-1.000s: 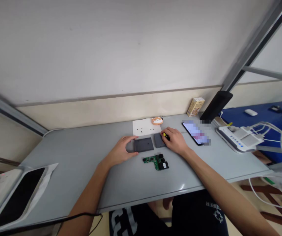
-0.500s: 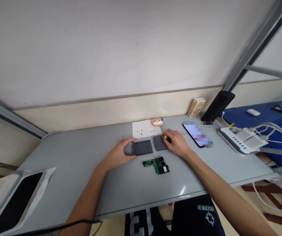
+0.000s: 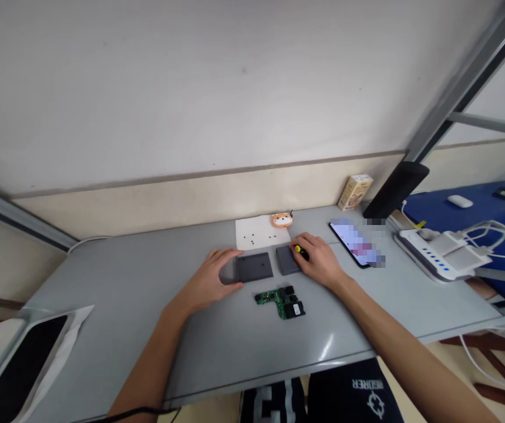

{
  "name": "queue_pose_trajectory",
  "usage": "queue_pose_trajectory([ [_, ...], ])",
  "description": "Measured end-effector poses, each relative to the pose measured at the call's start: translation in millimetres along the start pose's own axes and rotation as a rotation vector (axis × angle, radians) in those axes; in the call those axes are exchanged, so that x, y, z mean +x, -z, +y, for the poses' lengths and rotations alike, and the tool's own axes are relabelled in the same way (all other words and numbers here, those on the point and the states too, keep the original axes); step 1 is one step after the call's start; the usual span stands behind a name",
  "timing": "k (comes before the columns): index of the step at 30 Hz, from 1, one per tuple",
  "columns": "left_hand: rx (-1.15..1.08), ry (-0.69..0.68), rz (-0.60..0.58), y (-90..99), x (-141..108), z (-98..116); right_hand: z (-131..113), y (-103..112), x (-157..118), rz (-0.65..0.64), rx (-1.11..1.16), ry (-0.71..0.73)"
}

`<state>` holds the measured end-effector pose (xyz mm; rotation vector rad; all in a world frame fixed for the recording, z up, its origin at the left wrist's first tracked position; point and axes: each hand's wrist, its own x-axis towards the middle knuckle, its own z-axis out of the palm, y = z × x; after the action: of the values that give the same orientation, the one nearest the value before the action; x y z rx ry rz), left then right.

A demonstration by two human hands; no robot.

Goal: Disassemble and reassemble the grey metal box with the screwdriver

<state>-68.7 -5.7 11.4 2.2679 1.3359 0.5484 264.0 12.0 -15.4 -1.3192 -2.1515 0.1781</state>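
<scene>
A flat dark grey cover [image 3: 255, 267] lies on the table, and my left hand [image 3: 208, 279] spans its left end, thumb at the near corner and fingertips at the far one. My right hand [image 3: 320, 258] is closed around a small screwdriver [image 3: 298, 249] with a yellow end and a dark handle; its tip is hidden. The same hand rests against a grey case half [image 3: 284, 261], covering its right side. Just in front of both grey parts lies a green circuit board [image 3: 279, 299] with black connectors.
Several tiny dark screws lie on white paper [image 3: 256, 238] behind the parts, beside an orange animal-faced case [image 3: 282, 220]. To the right are a phone [image 3: 352, 241], a carton [image 3: 355, 192], a black cylinder [image 3: 396, 191] and a charging station [image 3: 433, 258] with cables. A black-screened device [image 3: 23, 370] sits at left.
The view has shifted slightly. Both hands keep nearly the same places, the left at the cover and the right with the screwdriver at the case half.
</scene>
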Motion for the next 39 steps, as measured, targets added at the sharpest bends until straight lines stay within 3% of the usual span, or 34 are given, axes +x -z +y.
queue_pose_trajectory([
  [7,-0.052,0.107,-0.030,2.1,-0.4,3.5,1.4,-4.0,-1.4,-0.007,0.066,0.005],
  [23,-0.077,0.130,-0.031,-0.2,0.5,0.2,-4.5,-9.7,0.0,-0.011,0.009,0.024],
  [28,-0.065,0.087,-0.016,-3.7,1.4,-2.7,-9.7,5.7,0.4,-0.006,0.022,0.019],
  [31,-0.062,0.091,-0.023,-5.1,1.8,-3.4,-21.7,20.0,-13.6,0.009,0.024,0.062],
  [35,-0.074,0.098,-0.028,-6.9,2.5,-4.5,-39.5,28.3,-50.1,-0.202,0.099,0.156],
  [39,-0.080,0.110,-0.025,-7.4,2.6,-6.2,-48.9,27.6,-73.5,-0.347,0.095,0.158],
])
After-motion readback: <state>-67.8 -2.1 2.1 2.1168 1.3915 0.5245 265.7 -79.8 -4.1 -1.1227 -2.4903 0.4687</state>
